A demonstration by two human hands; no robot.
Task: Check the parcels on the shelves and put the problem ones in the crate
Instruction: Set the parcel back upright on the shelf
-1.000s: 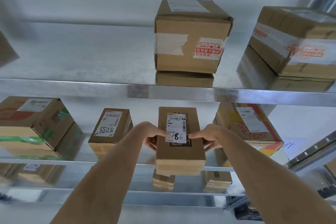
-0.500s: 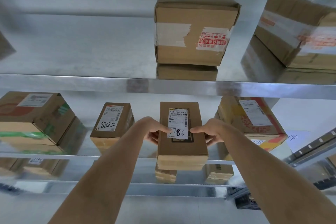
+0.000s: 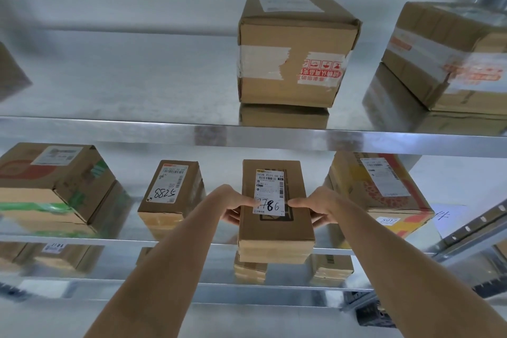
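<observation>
Middle shelf (image 3: 192, 240), read left to right. At far left sits a printed carton with green tape (image 3: 52, 189); next a small parcel marked 5288 (image 3: 171, 192), standing just beside the left hand (image 3: 233, 204) but apart from it. The left hand grips the left side of the narrow parcel (image 3: 275, 217), thumb laid on top at the edge of its white label (image 3: 269, 192), fingers curled along the side. This parcel lies directly ahead of the person, between the two hands, its long axis running front to back; its near end overhangs the shelf's front lip. The right hand (image 3: 319, 207) mirrors the left, thumb on top at the label's right edge, fingers round the right side. Both hands are equally near. Further right, a yellow and red carton (image 3: 384, 192) stands close to the right hand; whether they touch cannot be told. On the upper shelf (image 3: 109, 126) sit a taped cube-shaped box (image 3: 296, 49) and a second taped box (image 3: 450, 57), well clear above. Judgement: a straight pull toward the person looks unobstructed; the neighbours on either side leave little room for sideways motion. No crate is in view.
</observation>
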